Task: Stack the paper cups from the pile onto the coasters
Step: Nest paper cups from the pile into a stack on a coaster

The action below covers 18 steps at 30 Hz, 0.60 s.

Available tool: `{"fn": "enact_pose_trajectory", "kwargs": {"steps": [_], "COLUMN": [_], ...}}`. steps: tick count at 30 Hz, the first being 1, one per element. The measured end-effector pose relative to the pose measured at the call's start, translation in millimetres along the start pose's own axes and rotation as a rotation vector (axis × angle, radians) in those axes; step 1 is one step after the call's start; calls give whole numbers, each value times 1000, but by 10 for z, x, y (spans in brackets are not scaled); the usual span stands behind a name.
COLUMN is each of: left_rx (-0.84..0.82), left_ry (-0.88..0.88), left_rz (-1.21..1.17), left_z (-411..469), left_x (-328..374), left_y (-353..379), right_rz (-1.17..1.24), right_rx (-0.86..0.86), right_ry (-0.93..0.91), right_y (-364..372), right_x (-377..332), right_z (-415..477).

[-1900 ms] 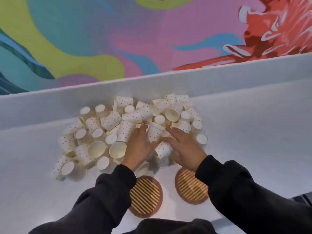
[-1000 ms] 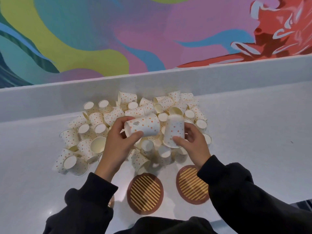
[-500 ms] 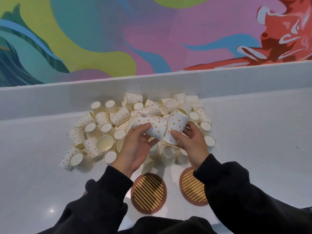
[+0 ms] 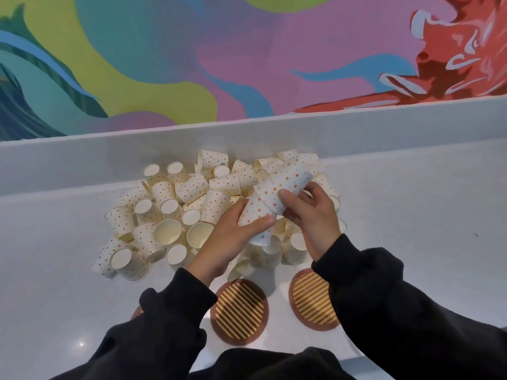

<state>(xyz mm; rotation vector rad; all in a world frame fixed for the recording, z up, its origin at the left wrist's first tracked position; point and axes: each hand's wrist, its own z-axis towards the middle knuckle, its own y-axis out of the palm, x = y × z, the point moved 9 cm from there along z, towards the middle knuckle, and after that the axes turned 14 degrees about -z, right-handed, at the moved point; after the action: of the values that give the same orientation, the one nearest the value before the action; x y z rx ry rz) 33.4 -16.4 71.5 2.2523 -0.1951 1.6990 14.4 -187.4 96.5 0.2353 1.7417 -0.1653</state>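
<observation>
A pile of white paper cups (image 4: 175,204) with orange dots lies on the white counter. Above it I hold two cups nested together, tilted. My left hand (image 4: 230,239) grips the lower cup (image 4: 253,212). My right hand (image 4: 315,215) grips the upper cup (image 4: 285,185), which sits over the lower cup. Two round brown coasters with gold stripes lie near me: the left coaster (image 4: 239,311) and the right coaster (image 4: 312,303), partly under my right sleeve. Neither coaster has a cup on it.
A low white ledge (image 4: 384,127) runs behind the pile, below a colourful mural wall. The white counter (image 4: 425,215) stretches right of the pile. A small brown thing (image 4: 135,314) peeks out by my left sleeve.
Each hand lifted one cup from the pile, brought the two together, and the right hand's cup now sits over the left hand's cup.
</observation>
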Motion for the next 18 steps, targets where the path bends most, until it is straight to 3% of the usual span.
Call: {"fn": "enact_pose_trajectory", "kwargs": {"steps": [5,8,10,13,18], "left_rx": [153,137,121,-44,-229], "left_ry": [-150,-252,-314,-310,-240], "left_rz": [-477,-843,-965,-940,-593], "left_z": [-10,-11,-6,-9,-28], "left_x": [-209,-361,-424,-329,-263], "left_y": [13,134,153,276,470], "right_rz": [-54,-149,-242,-363,-289], "right_rx": [-66,-94,-103,-152,-172], "right_ry": [18,28,17,18,127], "right_y": [111,144,143,143,-134], "right_x": [132,187,221,302,376], "right_z": [7,35,30,-42,-186]}}
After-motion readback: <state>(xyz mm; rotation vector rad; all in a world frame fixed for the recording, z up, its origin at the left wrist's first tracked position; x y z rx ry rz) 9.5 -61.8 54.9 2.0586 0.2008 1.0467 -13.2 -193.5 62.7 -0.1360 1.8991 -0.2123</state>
